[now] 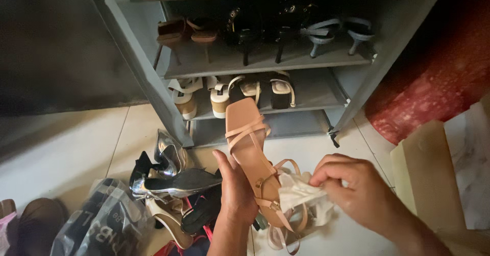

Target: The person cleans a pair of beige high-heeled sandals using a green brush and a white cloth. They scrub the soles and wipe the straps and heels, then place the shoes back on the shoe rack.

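While gripping a tan strappy sandal (253, 156) from the left, left hand (236, 189) wraps fingers round its heel end; right hand (357, 187) pinches a white cloth (301, 195) against the heel; far behind, grey shoe rack (265, 62); near left, silver heels (173, 177) piled on floor

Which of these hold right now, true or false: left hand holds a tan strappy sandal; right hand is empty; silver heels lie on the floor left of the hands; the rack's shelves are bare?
1. The left hand holds a tan strappy sandal: true.
2. The right hand is empty: false, it pinches a white cloth against the sandal's heel end.
3. Silver heels lie on the floor left of the hands: true.
4. The grey shoe rack has bare shelves: false, pairs of shoes stand on them.
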